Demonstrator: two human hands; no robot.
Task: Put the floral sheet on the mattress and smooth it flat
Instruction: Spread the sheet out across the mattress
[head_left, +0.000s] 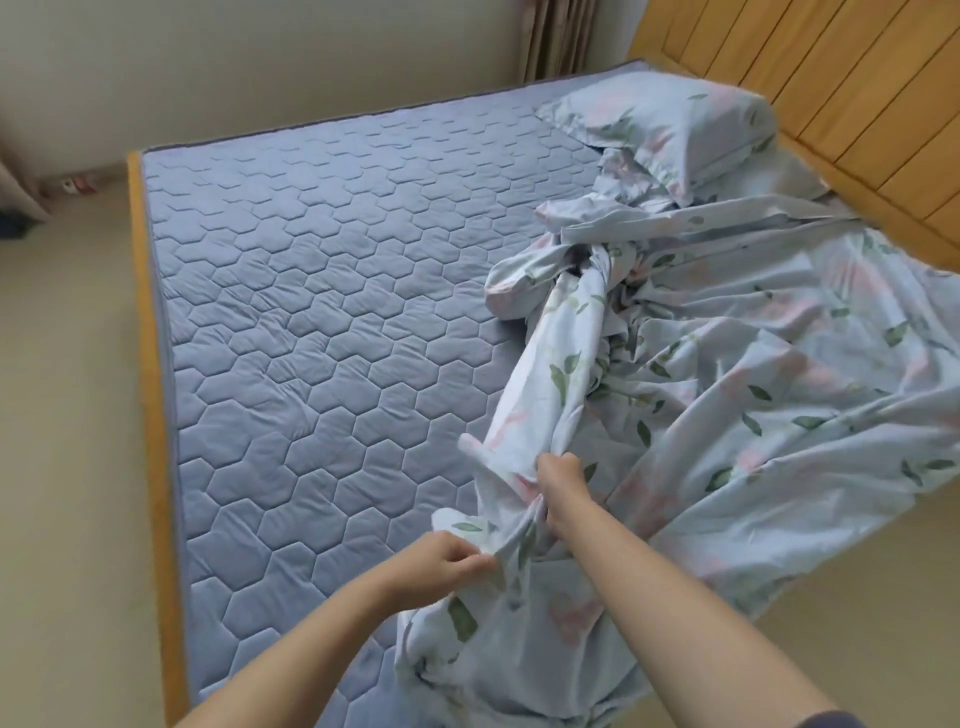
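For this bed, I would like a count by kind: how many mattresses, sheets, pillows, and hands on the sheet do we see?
mattress: 1
floral sheet: 1
pillow: 1
hands gripping the sheet: 2, the left hand and the right hand
Total: 5

Free passage over the bare mattress on the left; blocked rightward by bunched floral sheet and pillow; headboard beyond.

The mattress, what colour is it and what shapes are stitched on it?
The mattress is grey-blue, stitched in hexagons, seen best in the head view.
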